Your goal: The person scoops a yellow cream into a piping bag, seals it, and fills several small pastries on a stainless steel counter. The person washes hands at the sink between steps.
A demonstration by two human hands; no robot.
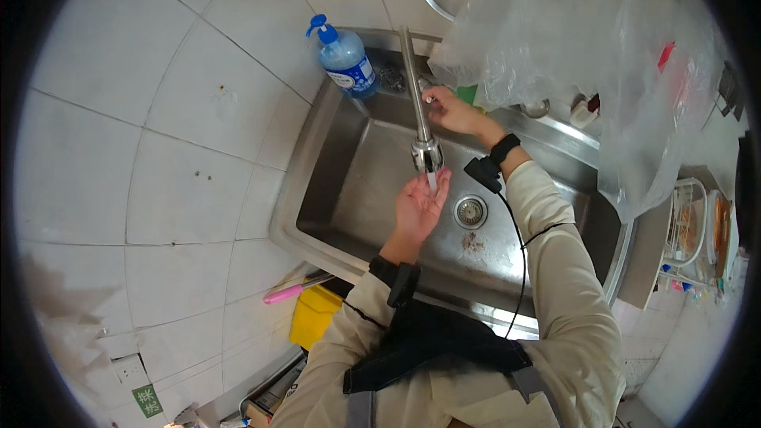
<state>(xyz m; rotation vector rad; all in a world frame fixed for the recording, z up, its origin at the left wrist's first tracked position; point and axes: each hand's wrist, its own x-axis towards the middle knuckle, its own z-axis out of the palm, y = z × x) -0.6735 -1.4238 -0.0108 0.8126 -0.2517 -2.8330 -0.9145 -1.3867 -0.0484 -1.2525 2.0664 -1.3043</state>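
My left hand (420,205) is cupped palm up under the metal faucet spout (425,151), and a stream of water (432,181) runs from the spout onto its fingers. Behind the spout, my right hand (453,110) reaches to the base of the faucet with its fingers curled. Whether it grips the faucet handle there is hard to make out. Below both hands lies a stainless steel sink (380,190) with a round drain strainer (471,211). Reddish-brown specks (472,242) mark the sink floor near the drain.
A blue pump bottle (351,65) stands at the sink's back left corner. Clear plastic sheeting (553,30) hangs over the right rear. A black cable (523,267) trails from my right wrist device. A yellow container (315,315) and a pink handle (283,295) are at left.
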